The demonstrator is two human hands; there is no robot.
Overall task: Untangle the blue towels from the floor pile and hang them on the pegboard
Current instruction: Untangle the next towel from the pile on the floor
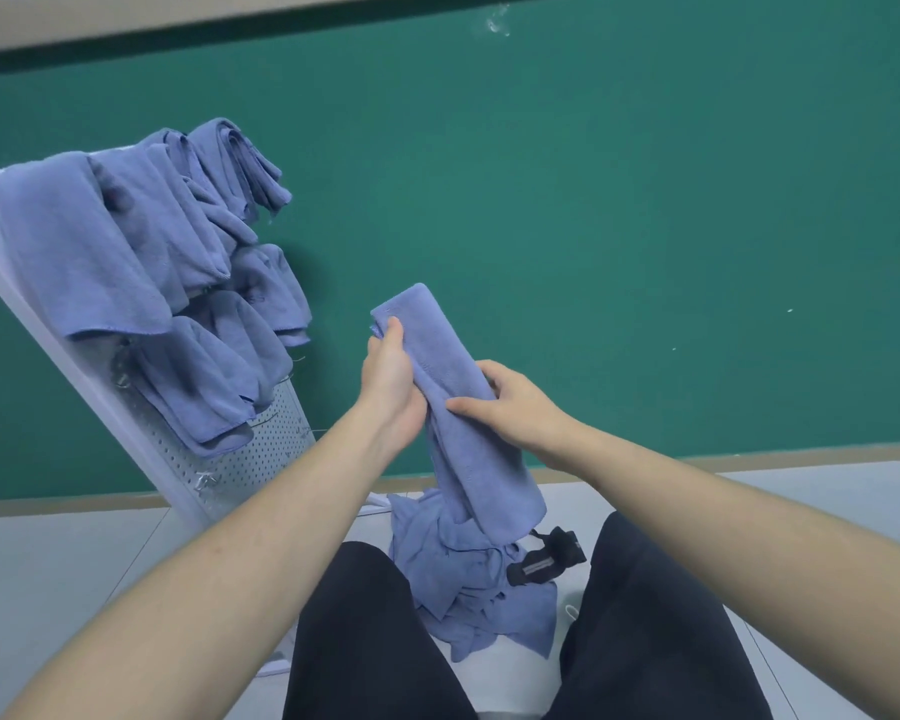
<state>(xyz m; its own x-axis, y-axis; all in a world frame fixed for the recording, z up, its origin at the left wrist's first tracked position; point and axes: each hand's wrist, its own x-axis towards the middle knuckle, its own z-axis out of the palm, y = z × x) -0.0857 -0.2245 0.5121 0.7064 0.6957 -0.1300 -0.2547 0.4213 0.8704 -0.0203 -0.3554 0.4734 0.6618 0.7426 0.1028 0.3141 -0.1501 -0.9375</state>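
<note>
A folded blue towel hangs in the air in front of me, its lower end reaching down to the floor pile. My left hand grips its upper end. My right hand holds its middle from the right, thumb across the cloth. The pile of tangled blue towels lies on the floor between my legs. At the left stands the white pegboard, tilted in view. Several blue towels hang over its upper part.
A green wall fills the background. A small black object with a strap lies on the floor at the right edge of the pile. My dark trouser legs flank the pile. Metal hooks stick out of the pegboard's lower part.
</note>
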